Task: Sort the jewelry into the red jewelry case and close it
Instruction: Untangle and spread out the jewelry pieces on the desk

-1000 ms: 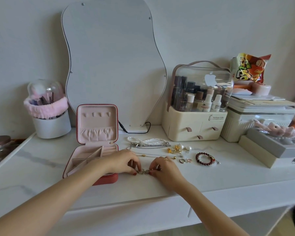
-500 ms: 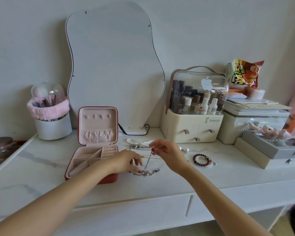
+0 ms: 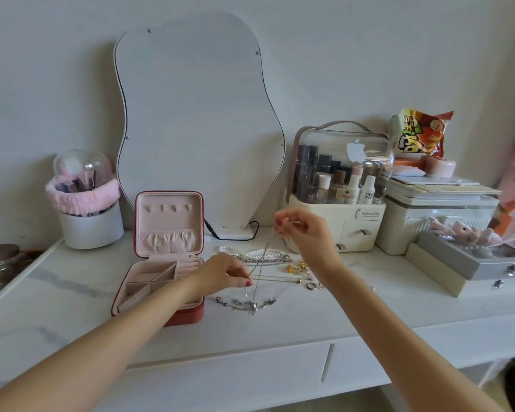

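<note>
Necklace apparently pinched: left hand, right hand.

I count one red jewelry case, lid up, with four little hooks in the lid and one gathered pocket below them. My two hands are in view, my left hand and my right hand, sharing one thin silver necklace. On the table I see one heap of pearl and silver chains, strands too tangled to count, one cluster of gold earrings, number unclear, one long pin and one ring. Behind stand one mirror, one brush holder, one cosmetics organizer with three drawer pulls, and one snack bag
</note>
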